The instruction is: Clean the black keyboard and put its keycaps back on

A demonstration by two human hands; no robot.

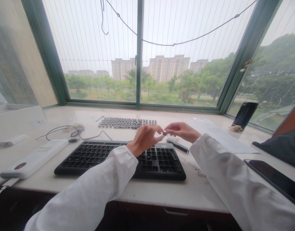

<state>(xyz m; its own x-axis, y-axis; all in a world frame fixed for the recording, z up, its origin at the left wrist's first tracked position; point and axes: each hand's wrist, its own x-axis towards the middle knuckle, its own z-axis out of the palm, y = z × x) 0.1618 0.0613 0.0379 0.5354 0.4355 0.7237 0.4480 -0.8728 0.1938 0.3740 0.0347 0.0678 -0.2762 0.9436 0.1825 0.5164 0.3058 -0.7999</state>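
Your left hand (144, 138) is at centre frame, grip pinching a small dark piece (164, 133) between thumb and forefinger. The piece sits right of centre, over the upper right of the black keyboard (92, 155). Too small to read any marking, and your fingertips cover part of it.

Your right hand (183, 131) comes in from the right, fingertips bunched at the piece's right side. Can't tell if that grip is pinching it too or only touching; contact is too small to resolve.

Your left hand and sleeve hide the middle of the keyboard. Its visible sockets look bare of caps; detail inside them is hard to make out. Behind it, dark keycaps (124, 123) lie in rows on the counter (147, 192), legends unreadable, your left hand just below their right end.

A slim black tool (178, 146) lies just below your right hand, its upper end blurry, type unclear. Printed sheet (226, 141) at right, text illegible, partly behind your right sleeve. Phone (277, 176) at the right edge is cut off, as is the black cloth item (282, 147) above it. Left side: white power bank (39, 157) with a cable plugged in at each end, print too soft to read. White box (20, 117) is clipped by the left edge.
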